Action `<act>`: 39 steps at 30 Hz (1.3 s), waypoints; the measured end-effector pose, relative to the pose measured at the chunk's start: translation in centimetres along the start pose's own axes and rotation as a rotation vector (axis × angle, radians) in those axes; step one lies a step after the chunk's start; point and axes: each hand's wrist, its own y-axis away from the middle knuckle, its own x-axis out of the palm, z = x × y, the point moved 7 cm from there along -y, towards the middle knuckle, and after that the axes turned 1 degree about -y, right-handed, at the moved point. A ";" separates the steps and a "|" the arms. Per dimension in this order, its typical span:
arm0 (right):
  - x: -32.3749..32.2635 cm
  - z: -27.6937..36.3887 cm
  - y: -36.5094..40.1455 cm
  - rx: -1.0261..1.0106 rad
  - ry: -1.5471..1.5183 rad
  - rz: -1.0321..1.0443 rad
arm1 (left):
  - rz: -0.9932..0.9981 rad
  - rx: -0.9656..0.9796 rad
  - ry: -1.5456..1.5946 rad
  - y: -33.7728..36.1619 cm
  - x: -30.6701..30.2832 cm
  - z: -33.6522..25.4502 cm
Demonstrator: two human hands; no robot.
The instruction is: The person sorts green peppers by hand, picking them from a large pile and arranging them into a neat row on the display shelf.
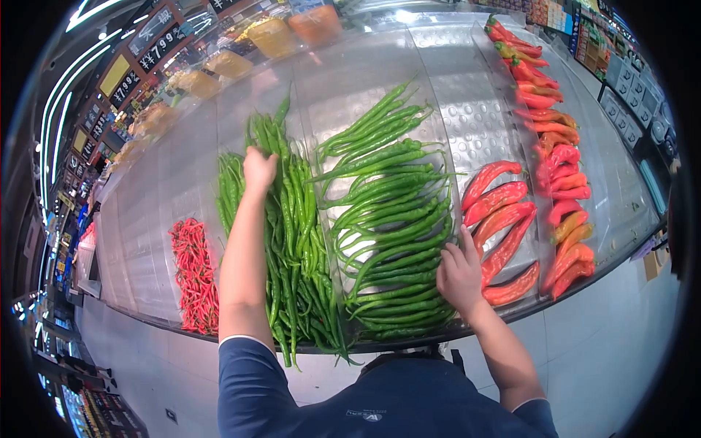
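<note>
Long green peppers [398, 219] lie side by side in a row across the metal display [467, 109]. To their left, more green peppers [292, 212] form a lengthwise heap. My left hand [260, 169] is at the upper part of that heap, its fingers curled in among the peppers; what they hold, if anything, is hidden. At the right ends of the middle row rests my right hand [460, 274], fingers spread and touching the peppers' edge. Large red peppers [504, 212] lie just right of it.
Small red chilies [194, 277] are piled at the left. A column of red and orange peppers [558, 160] runs along the right side. Low dividers separate the sections. Price signs [161, 47] hang at the upper left, and yellow produce [272, 38] stands beyond the display.
</note>
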 end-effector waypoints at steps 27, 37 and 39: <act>0.1 -0.4 0.1 0.002 -0.022 -0.005 | 0.054 0.543 -0.330 -2.7 5.8 -20.9; -0.1 -0.3 0.1 0.011 -0.033 0.008 | 0.244 0.417 -0.267 -2.6 8.5 -19.8; 0.1 -0.5 0.0 0.016 -0.048 0.011 | 0.200 0.424 -0.101 -2.6 6.5 -19.4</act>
